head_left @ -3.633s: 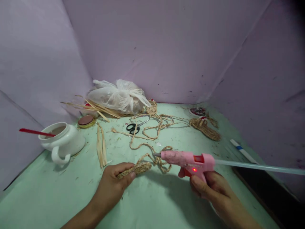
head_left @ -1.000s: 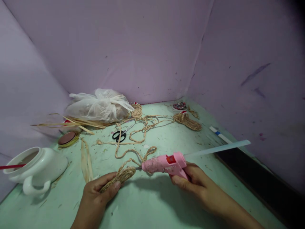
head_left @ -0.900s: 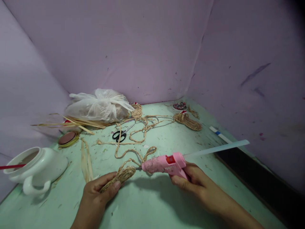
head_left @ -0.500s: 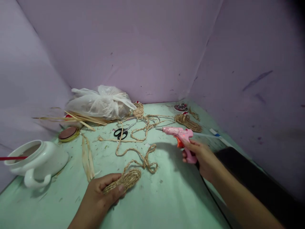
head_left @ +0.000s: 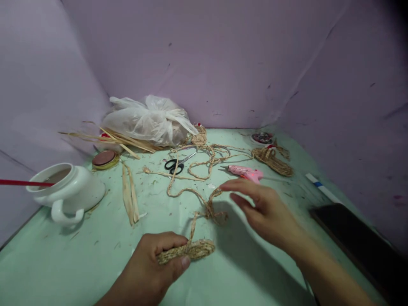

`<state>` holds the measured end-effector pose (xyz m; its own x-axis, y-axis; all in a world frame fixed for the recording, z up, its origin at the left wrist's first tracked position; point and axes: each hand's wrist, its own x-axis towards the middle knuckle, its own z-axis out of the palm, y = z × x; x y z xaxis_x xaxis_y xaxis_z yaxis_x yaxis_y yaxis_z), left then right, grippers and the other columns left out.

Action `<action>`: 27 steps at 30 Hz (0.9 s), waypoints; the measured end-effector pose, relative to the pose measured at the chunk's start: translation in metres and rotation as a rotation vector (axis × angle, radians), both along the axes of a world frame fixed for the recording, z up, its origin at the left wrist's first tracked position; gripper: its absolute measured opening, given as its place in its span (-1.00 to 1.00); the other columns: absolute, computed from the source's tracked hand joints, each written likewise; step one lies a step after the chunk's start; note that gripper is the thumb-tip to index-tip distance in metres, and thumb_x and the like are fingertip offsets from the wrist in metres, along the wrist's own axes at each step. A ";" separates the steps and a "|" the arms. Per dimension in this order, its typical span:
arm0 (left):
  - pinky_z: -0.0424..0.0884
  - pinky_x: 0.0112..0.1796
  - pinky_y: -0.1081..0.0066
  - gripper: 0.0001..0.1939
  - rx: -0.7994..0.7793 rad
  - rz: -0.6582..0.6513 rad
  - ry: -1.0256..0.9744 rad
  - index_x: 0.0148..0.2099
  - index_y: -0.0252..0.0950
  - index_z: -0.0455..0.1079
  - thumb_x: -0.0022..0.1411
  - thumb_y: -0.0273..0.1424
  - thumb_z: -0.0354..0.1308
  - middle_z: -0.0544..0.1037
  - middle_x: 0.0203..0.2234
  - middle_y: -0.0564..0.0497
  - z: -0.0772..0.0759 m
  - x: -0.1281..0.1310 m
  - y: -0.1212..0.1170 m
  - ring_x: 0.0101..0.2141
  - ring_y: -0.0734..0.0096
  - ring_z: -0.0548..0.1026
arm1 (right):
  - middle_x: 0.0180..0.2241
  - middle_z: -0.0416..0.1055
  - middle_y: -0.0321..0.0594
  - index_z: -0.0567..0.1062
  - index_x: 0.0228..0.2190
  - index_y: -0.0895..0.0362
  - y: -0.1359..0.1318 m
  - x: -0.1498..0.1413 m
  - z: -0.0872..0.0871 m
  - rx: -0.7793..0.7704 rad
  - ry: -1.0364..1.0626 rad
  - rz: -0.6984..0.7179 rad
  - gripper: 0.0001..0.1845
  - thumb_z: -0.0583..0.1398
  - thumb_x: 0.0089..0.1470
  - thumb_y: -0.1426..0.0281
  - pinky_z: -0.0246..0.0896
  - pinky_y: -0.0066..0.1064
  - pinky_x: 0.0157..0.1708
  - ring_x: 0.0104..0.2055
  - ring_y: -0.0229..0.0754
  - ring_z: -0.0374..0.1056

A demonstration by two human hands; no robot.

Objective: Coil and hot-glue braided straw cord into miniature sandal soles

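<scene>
My left hand [head_left: 156, 263] grips a flat oval coil of braided straw rope [head_left: 202, 250] between thumb and fingers, near the front of the table. From the coil a loose length of braided rope [head_left: 183, 190] winds back across the tabletop. My right hand [head_left: 261, 208] is open, thumb and fingers apart, above the rope's bunched loops; whether a fingertip touches them I cannot tell. Behind that hand a pink glue gun [head_left: 244, 171] lies on the table, its nozzle to the left and its handle partly hidden by the hand. Black-handled scissors [head_left: 175, 165] lie amid the rope.
On the left stands a white pot [head_left: 86, 191] with a red stick [head_left: 25, 183], near a round tin [head_left: 104, 158] and straw strips [head_left: 129, 197]. A tied plastic bag [head_left: 149, 121] sits behind. At right are a finished-looking woven straw piece [head_left: 274, 161], a small bowl [head_left: 262, 138] and a black slab [head_left: 350, 238].
My right hand has let go of the glue gun, now lying on the table, and has come nearer the rope loops with fingers opened. My left hand still holds the coil, turned flatter. The view has shifted.
</scene>
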<state>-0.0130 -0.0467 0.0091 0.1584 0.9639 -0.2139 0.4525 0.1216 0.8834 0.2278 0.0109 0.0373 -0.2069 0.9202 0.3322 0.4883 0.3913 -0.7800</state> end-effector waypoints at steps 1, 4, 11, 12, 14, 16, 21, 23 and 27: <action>0.30 -0.49 0.52 -0.76 -0.016 -0.050 0.004 -0.42 -0.26 0.56 -0.02 -0.22 0.18 0.47 -0.60 0.04 0.002 0.000 0.001 -0.52 0.38 0.37 | -0.24 0.52 -0.15 0.54 -0.25 0.08 -0.003 -0.008 0.000 -0.019 0.039 0.135 -0.79 0.13 0.10 0.46 0.25 -0.23 -0.14 -0.16 -0.12 0.40; 0.19 -0.53 0.55 -0.74 -0.070 -0.136 0.009 -0.46 -0.29 0.52 0.04 -0.23 0.12 0.37 -0.64 0.09 0.007 0.000 0.006 -0.57 0.48 0.25 | -0.38 0.49 -0.19 0.56 -0.36 0.13 -0.009 -0.023 -0.001 -0.166 0.164 0.366 -0.88 0.19 0.09 0.44 0.30 -0.36 -0.30 -0.32 -0.21 0.39; 0.15 -0.53 0.55 -0.73 -0.109 -0.099 0.014 -0.47 -0.30 0.48 0.05 -0.21 0.11 0.34 -0.65 0.10 0.010 0.003 0.007 -0.56 0.47 0.23 | -0.50 0.42 -0.25 0.54 -0.39 0.13 -0.021 -0.017 0.001 0.223 -0.194 0.305 -0.90 0.20 0.04 0.50 0.07 -0.31 -0.37 -0.41 -0.22 0.28; 0.14 -0.54 0.55 -0.73 -0.099 -0.099 0.018 -0.47 -0.30 0.48 0.05 -0.22 0.10 0.34 -0.65 0.10 0.009 0.003 0.007 -0.56 0.48 0.23 | -0.51 0.42 -0.26 0.54 -0.38 0.13 -0.022 -0.017 0.001 0.266 -0.237 0.292 -0.88 0.19 0.03 0.51 0.03 -0.31 -0.37 -0.43 -0.22 0.25; 0.13 -0.55 0.55 -0.73 -0.083 -0.100 0.017 -0.47 -0.29 0.49 0.06 -0.22 0.09 0.34 -0.66 0.11 0.009 0.004 0.006 -0.57 0.49 0.22 | -0.51 0.41 -0.26 0.54 -0.37 0.12 -0.025 -0.021 -0.001 0.303 -0.280 0.283 -0.86 0.18 0.02 0.52 -0.02 -0.31 -0.38 -0.45 -0.23 0.22; 0.14 -0.55 0.55 -0.73 -0.086 -0.098 0.012 -0.47 -0.29 0.49 0.06 -0.22 0.09 0.34 -0.65 0.11 0.009 0.005 0.006 -0.57 0.48 0.22 | -0.51 0.40 -0.25 0.54 -0.36 0.13 -0.027 -0.025 -0.002 0.315 -0.310 0.284 -0.84 0.16 0.02 0.53 -0.05 -0.30 -0.39 -0.45 -0.22 0.20; 0.18 -0.50 0.55 -0.73 -0.072 -0.106 0.017 -0.45 -0.28 0.49 0.07 -0.22 0.09 0.41 -0.61 0.09 0.007 0.004 0.005 -0.53 0.45 0.28 | -0.52 0.39 -0.21 0.53 -0.39 0.16 -0.029 -0.032 -0.004 0.314 -0.373 0.278 -0.81 0.11 0.08 0.51 -0.08 -0.27 -0.37 -0.45 -0.19 0.23; 0.19 -0.50 0.55 -0.73 -0.061 -0.113 0.015 -0.44 -0.28 0.51 0.08 -0.22 0.09 0.40 -0.62 0.09 0.007 0.004 0.005 -0.53 0.45 0.29 | -0.53 0.38 -0.21 0.53 -0.40 0.17 -0.029 -0.033 -0.004 0.330 -0.395 0.270 -0.80 0.09 0.07 0.53 -0.09 -0.27 -0.37 -0.46 -0.19 0.22; 0.19 -0.51 0.55 -0.74 -0.047 -0.100 0.015 -0.45 -0.28 0.51 0.08 -0.24 0.08 0.41 -0.63 0.09 0.009 0.005 0.006 -0.53 0.45 0.30 | -0.53 0.35 -0.22 0.47 -0.47 0.17 -0.028 -0.036 -0.007 0.343 -0.446 0.255 -0.81 0.07 0.00 0.57 -0.10 -0.27 -0.37 -0.46 -0.18 0.20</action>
